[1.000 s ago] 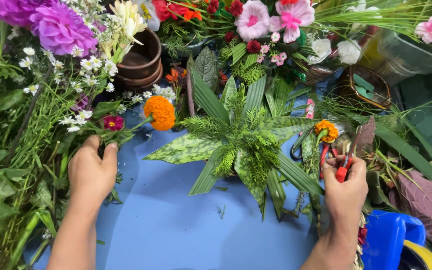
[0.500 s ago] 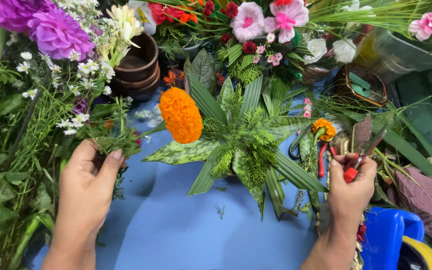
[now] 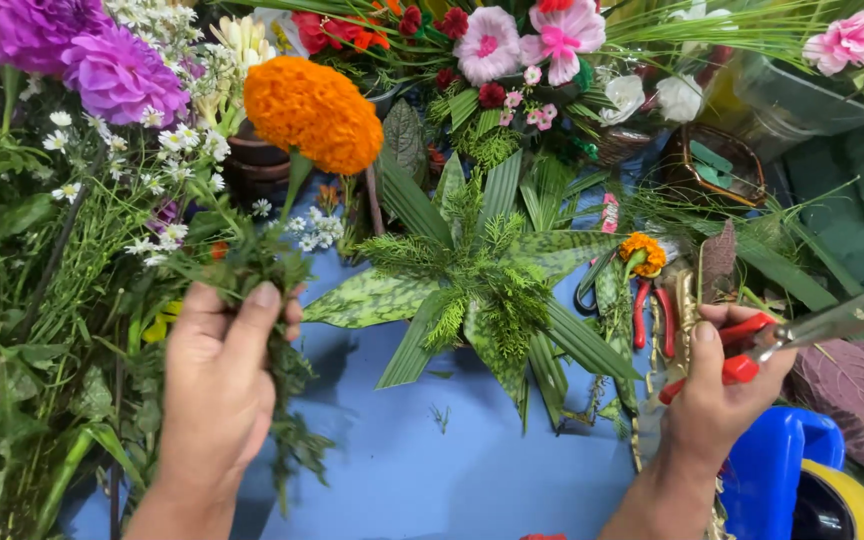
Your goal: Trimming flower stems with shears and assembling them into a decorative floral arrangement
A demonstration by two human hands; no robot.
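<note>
— What is the left hand (image 3: 217,385) holding?

— It is gripping the stem of a big orange marigold (image 3: 314,112), fingers clenched around it together with some leafy sprigs. The bloom is standing up above the hand, at the left of the blue bench (image 3: 452,480), in front of the brown pots (image 3: 252,160).

— And the other hand?

— The right hand (image 3: 717,395) is closing around red-handled scissors (image 3: 792,335), with the blades pointing out to the right and slightly up, away from the flower. The blades are looking nearly together, though I cannot tell for certain.

— How far along is the arranging looking?

— I would judge it partly done. A fan of long green leaves and ferny sprigs (image 3: 482,290) is already lying spread on the bench, between the two hands. A smaller orange marigold (image 3: 642,250) is sitting just to its right, near a second pair of red-handled cutters (image 3: 652,310). The big marigold is not yet lying in the fan, and its stem is appearing uncut.

— How are the arms sitting?

— Both forearms are coming up from the bottom edge, well apart. The left wrist is tilting so the stem is leaning right, toward the fan. The right wrist is staying low beside a blue and yellow container (image 3: 802,480).

— What is surrounding all this?

— Purple blooms (image 3: 82,50) and small white flowers (image 3: 167,130) are crowding the left, pink flowers (image 3: 552,35) are lining the far side, and purple leaves (image 3: 852,390) are lying at the right.
</note>
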